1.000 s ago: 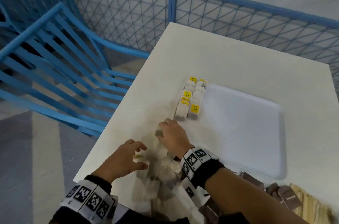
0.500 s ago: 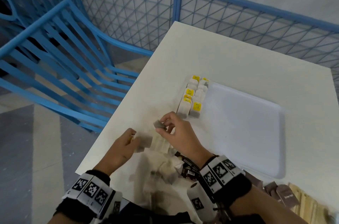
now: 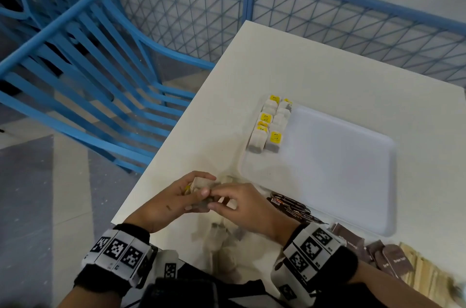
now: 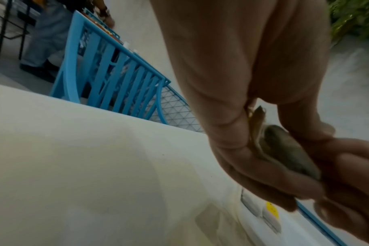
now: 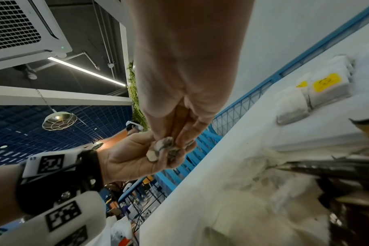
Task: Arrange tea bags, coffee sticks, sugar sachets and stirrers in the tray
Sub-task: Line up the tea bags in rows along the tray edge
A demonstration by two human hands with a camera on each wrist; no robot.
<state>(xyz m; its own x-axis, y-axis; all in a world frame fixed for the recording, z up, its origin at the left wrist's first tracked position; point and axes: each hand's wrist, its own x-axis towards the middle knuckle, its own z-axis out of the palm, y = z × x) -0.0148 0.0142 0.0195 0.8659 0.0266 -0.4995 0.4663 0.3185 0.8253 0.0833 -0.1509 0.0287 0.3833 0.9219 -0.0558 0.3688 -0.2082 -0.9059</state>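
Observation:
My two hands meet above the table's near left corner. My left hand [image 3: 199, 191] grips tea bags [image 4: 284, 149] between thumb and fingers. My right hand [image 3: 219, 200] pinches a tea bag [image 5: 168, 146] and presses it against the ones in the left hand. The white tray [image 3: 340, 169] lies to the right. Two rows of tea bags with yellow tags [image 3: 269, 126] line its left edge. A loose pile of tea bags [image 3: 222, 237] lies under my hands.
Dark coffee sticks [image 3: 290, 206] lie just right of my right hand, then brown sachets [image 3: 353, 239] and wooden stirrers [image 3: 423, 275] along the near edge. A blue chair [image 3: 88, 75] stands left of the table, with a blue mesh fence [image 3: 327, 17] behind.
The hands were apart, each holding a tea bag over the pile. They have come together, and the right hand's bag now meets those in the left hand.

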